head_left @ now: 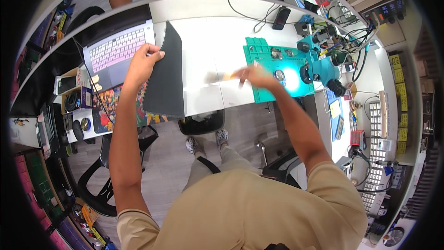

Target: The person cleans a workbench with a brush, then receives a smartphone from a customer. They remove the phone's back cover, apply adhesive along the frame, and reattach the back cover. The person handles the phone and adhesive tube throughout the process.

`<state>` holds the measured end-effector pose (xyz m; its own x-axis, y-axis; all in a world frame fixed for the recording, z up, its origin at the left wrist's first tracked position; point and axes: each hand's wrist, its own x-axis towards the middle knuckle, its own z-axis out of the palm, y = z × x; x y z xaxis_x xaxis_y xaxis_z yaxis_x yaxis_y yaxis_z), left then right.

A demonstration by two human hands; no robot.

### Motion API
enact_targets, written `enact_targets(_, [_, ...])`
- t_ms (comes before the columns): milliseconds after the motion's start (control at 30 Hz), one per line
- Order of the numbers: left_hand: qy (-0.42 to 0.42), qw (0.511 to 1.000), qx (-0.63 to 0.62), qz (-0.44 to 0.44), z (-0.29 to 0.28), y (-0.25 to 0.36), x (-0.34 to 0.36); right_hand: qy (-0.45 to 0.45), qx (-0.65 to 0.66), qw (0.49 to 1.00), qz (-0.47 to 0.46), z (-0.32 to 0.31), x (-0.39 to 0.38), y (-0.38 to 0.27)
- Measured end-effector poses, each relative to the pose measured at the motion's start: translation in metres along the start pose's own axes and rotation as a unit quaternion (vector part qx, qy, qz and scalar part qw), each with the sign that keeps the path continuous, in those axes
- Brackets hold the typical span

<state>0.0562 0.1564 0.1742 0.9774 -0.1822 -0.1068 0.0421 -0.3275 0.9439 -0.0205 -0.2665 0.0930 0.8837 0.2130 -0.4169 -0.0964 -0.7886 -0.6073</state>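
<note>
A black mat [165, 76] is lifted and tilted at the left of the white table, its edge pinched between the thumb and fingers of my left hand [144, 65]. My right hand [255, 75] is over the white tabletop beside the green work mat, smeared by motion. From its fingers a blurred brush-like tool [213, 78] points left, with a yellowish part near the fingers and a greyish end; its exact kind is unclear. Under bright light, the green work mat [261, 93] bears small metal parts and a round piece [279, 75].
An open laptop [115, 53] stands left of the black mat, above a colourful printed mat [115, 104]. A teal microscope [319, 67] overhangs the green mat's right side. A black phone-like device [281, 17] and cables lie behind. Below the table edge is a black bin [202, 124].
</note>
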Motion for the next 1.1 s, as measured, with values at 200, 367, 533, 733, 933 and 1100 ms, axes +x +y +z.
enact_targets(200, [0.026, 0.998, -0.003, -0.063, 0.017, 0.004, -0.013, 0.222, -0.238, 0.945, 0.027, -0.064, 0.069, 0.008])
enact_targets(367, [0.049, 0.992, -0.084, -0.076, 0.041, -0.004, -0.019, 0.099, -0.143, 0.983, 0.057, 0.010, -0.027, 0.040])
enact_targets(533, [0.049, 0.991, -0.102, -0.068, 0.070, -0.005, -0.012, 0.208, -0.057, 0.971, 0.105, 0.011, -0.058, 0.046])
enact_targets(733, [0.049, 0.989, -0.099, -0.097, 0.083, 0.006, -0.008, 0.188, -0.030, 0.971, 0.145, 0.048, -0.084, 0.055])
enact_targets(933, [0.065, 0.991, -0.099, -0.069, 0.071, 0.013, -0.006, 0.029, 0.060, 0.997, 0.027, -0.035, -0.016, 0.025])
enact_targets(1100, [0.104, 0.986, -0.097, -0.082, 0.056, 0.017, -0.009, 0.202, -0.264, 0.943, 0.017, -0.069, 0.066, -0.033])
